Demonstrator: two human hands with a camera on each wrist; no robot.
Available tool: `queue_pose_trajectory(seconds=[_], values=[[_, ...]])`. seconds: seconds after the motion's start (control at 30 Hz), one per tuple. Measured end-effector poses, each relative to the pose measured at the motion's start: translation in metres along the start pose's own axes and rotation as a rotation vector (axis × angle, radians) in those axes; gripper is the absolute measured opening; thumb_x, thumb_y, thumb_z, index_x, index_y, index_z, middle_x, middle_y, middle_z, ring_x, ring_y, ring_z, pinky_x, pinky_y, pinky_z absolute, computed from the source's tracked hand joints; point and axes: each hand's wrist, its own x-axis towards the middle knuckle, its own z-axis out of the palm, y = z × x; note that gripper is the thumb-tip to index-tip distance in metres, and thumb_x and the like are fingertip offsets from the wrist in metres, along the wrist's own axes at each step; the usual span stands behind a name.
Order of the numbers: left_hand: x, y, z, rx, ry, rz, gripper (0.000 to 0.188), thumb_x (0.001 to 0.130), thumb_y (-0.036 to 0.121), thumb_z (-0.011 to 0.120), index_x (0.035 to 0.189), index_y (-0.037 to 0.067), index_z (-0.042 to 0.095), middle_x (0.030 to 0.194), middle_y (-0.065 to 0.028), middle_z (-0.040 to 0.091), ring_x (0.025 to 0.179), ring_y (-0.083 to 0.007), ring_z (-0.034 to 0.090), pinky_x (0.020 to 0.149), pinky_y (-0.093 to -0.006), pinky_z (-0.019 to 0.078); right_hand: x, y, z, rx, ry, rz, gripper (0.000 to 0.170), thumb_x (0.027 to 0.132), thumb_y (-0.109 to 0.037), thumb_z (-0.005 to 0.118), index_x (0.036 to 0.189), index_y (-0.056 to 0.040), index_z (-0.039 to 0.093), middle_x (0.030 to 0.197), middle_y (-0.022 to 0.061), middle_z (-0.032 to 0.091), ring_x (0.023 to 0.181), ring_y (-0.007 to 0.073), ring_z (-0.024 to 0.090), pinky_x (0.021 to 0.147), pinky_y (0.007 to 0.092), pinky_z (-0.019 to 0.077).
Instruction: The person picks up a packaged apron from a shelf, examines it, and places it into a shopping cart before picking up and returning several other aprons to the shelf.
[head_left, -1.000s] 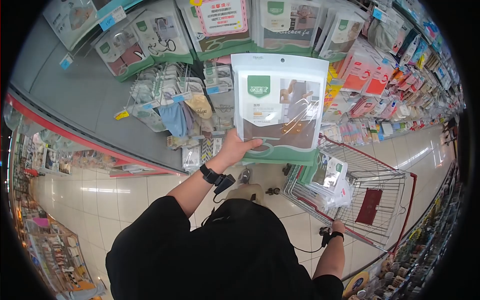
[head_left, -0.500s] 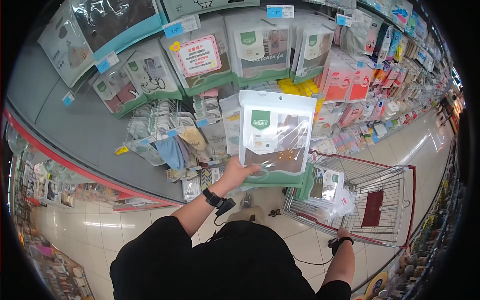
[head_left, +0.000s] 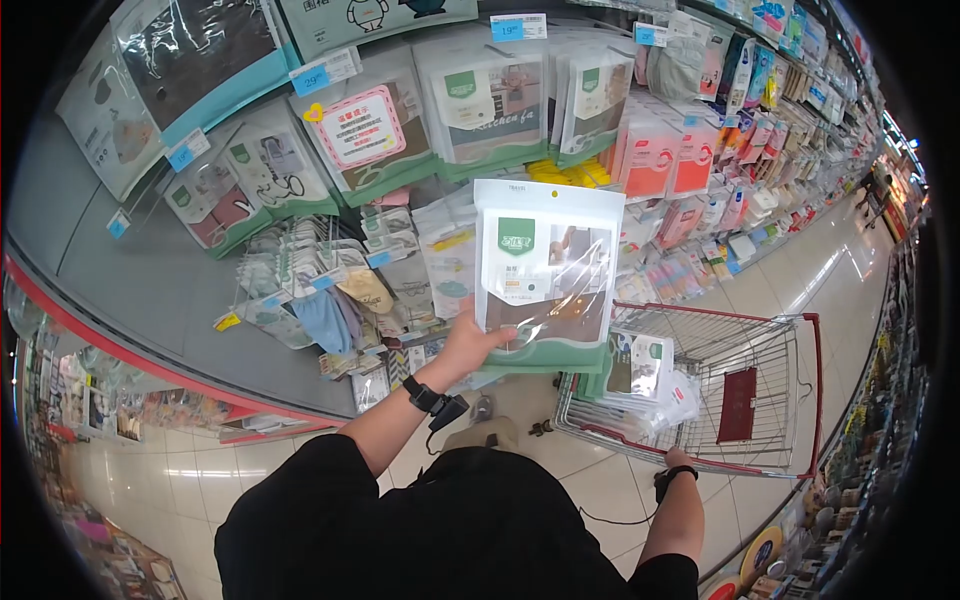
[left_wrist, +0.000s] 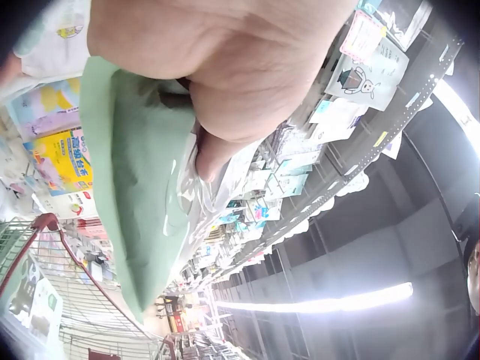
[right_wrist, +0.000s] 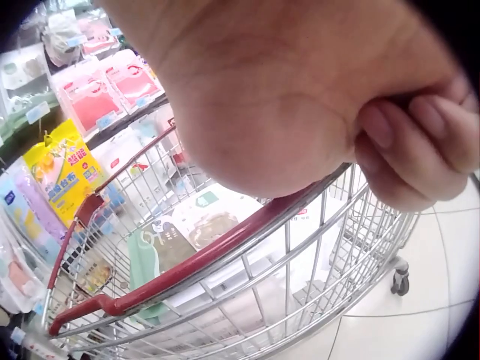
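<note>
My left hand [head_left: 468, 347] grips the lower left edge of a white, brown and green package [head_left: 548, 270], held upright in front of the shelf, thumb on its front. In the left wrist view the thumb [left_wrist: 214, 156] presses the package's clear side, and its green bottom [left_wrist: 139, 187] faces the camera. My right hand [head_left: 678, 460] is on the near rim of the shopping cart [head_left: 812, 390]. Seen from the right wrist, its fingers [right_wrist: 416, 139] curl round the red rim [right_wrist: 225, 244]. Similar packages [head_left: 636, 365] lie inside the cart.
Hanging packages [head_left: 490, 105] with price tags line the shelf ahead, small cloth items [head_left: 325, 318] below them. A grey shelf surface with a red edge [head_left: 150, 355] curves along the left. Tiled floor [head_left: 590, 500] lies around the cart, and racks stand at the far right.
Since a second ago, the package in my left hand has moved lower and looks smaller. The head view has shifted, showing more of the upper shelf. My right hand stays on the cart.
</note>
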Motion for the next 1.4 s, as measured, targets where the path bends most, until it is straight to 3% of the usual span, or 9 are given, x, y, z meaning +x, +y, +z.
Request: queue_pose_trajectory(seconds=[0.2,0.33,0.4,0.47,0.53,0.67,0.77,0.87,1.4], values=[[0.007,-0.022,0.001,-0.003,0.010,0.021,0.031,0.080,0.005,0.070,0.109,-0.004,0.061,0.100,-0.0080,0.067,0.086,-0.0129,0.062,0.077,-0.0279,0.0504,-0.002,0.000,0.002,0.029,0.030,0.002,0.036,0.092,-0.022,0.036,0.112,-0.0096,0.063,0.118,0.0156,0.061,0.112,0.0342,0.057,0.093,0.0460,0.0454],[-0.002,0.002,-0.003,-0.032,0.021,0.017,0.031,0.080,0.004,0.069,0.109,-0.003,0.061,0.099,-0.0074,0.067,0.085,-0.0131,0.062,0.077,-0.0278,0.0506,-0.026,-0.005,-0.016,0.015,0.030,-0.040,0.032,0.090,-0.022,0.041,0.110,-0.0087,0.063,0.116,0.0159,0.062,0.110,0.0356,0.057,0.090,0.0460,0.0467],[-0.007,0.013,-0.006,-0.113,0.039,0.016,0.031,0.081,0.005,0.070,0.109,-0.003,0.061,0.099,-0.0068,0.066,0.085,-0.0124,0.061,0.076,-0.0274,0.0506,-0.009,0.004,-0.006,-0.043,0.014,-0.108,0.032,0.089,-0.022,0.043,0.111,-0.0075,0.062,0.115,0.0164,0.063,0.110,0.0361,0.058,0.090,0.0462,0.0470],[-0.010,0.015,-0.019,-0.094,0.083,-0.008,0.031,0.081,0.005,0.069,0.109,-0.003,0.060,0.099,-0.0068,0.066,0.085,-0.0119,0.061,0.077,-0.0273,0.0506,-0.010,0.003,-0.010,0.008,-0.019,-0.104,0.039,0.092,-0.023,0.035,0.111,-0.0018,0.060,0.120,0.0216,0.058,0.112,0.0371,0.055,0.095,0.0474,0.0432],[-0.014,0.014,-0.029,-0.080,0.118,-0.029,0.032,0.081,0.005,0.069,0.110,-0.003,0.060,0.099,-0.0068,0.066,0.085,-0.0115,0.061,0.077,-0.0272,0.0506,0.054,0.029,0.033,-0.087,-0.026,-0.150,0.036,0.091,-0.020,0.037,0.109,-0.0011,0.061,0.117,0.0220,0.059,0.109,0.0369,0.057,0.092,0.0488,0.0443],[-0.026,0.011,-0.052,-0.187,0.224,0.002,0.032,0.082,0.007,0.069,0.109,-0.005,0.059,0.099,-0.0083,0.066,0.084,-0.0115,0.060,0.075,-0.0264,0.0496,0.041,0.026,0.013,-0.042,-0.077,-0.174,0.039,0.094,-0.029,0.039,0.115,-0.0047,0.060,0.120,0.0234,0.057,0.114,0.0370,0.055,0.094,0.0485,0.0432],[-0.038,0.008,-0.070,-0.210,0.283,-0.002,0.032,0.082,0.006,0.069,0.110,-0.004,0.059,0.100,-0.0074,0.066,0.086,-0.0112,0.060,0.076,-0.0264,0.0493,-0.019,-0.005,-0.031,-0.181,-0.163,-0.153,0.043,0.094,-0.031,0.035,0.121,-0.0050,0.056,0.128,0.0220,0.053,0.123,0.0388,0.047,0.103,0.0525,0.0326],[-0.049,0.002,-0.087,-0.169,0.343,0.017,0.032,0.082,0.006,0.069,0.111,-0.003,0.059,0.100,-0.0064,0.065,0.088,-0.0107,0.059,0.077,-0.0265,0.0487,0.014,0.013,-0.007,-0.147,-0.054,-0.223,0.038,0.091,-0.019,0.035,0.112,0.0034,0.057,0.113,0.0301,0.058,0.111,0.0427,0.054,0.093,0.0514,0.0427],[-0.066,0.007,-0.119,-0.230,0.480,0.060,0.026,0.083,0.004,0.067,0.106,-0.004,0.061,0.095,-0.0065,0.067,0.083,-0.0106,0.061,0.074,-0.0258,0.0507,-0.002,-0.008,-0.005,-0.208,-0.129,-0.166,0.037,0.091,-0.018,0.036,0.122,-0.0021,0.050,0.120,0.0245,0.057,0.112,0.0394,0.055,0.094,0.0473,0.0445]])
